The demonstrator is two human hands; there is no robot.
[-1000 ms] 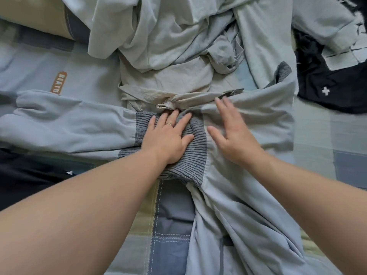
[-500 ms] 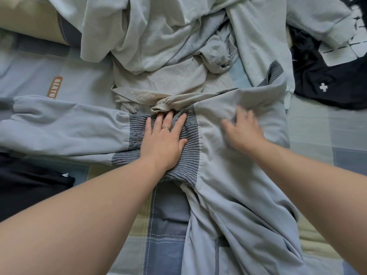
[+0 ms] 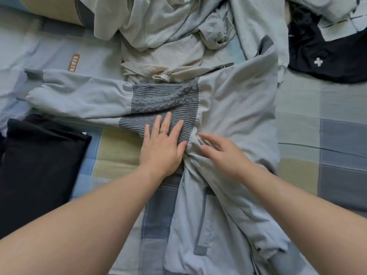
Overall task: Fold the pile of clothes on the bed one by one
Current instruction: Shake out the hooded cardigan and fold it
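**Progress.** The task is at an early-to-middle stage, as judged from the layout. One dark garment point(image 3: 41, 155) lies at the left of the bed point(image 3: 321, 139) as a flat, squared-off bundle and appears to be already folded. The item in hand is a pale blue sweatshirt point(image 3: 238, 108) with a grey ribbed panel point(image 3: 164, 102). It lies spread across the middle of the bed, directly in front of the person. One sleeve point(image 3: 79, 96) stretches out to the left. The lower body of the garment is bunched and twisted toward the camera, so it is not yet smooth and no completed fold shows on it.

Behind it, a crumpled pile of pale clothes point(image 3: 168, 26) awaits folding. A dark garment with a white cross point(image 3: 327, 54) lies loose at the upper right, also unfolded. Most of the work is therefore outstanding.

**Hand pose.** The left hand point(image 3: 162, 143) lies flat on the lower edge of the ribbed panel, fingers straight and slightly spread, pinning the cloth and gripping nothing. The right hand point(image 3: 224, 155) is just beside it over the pale fabric, palm down, fingers extended and apart. It is blurred, so firm contact with the cloth cannot be confirmed. Both forearms reach in from the near edge.
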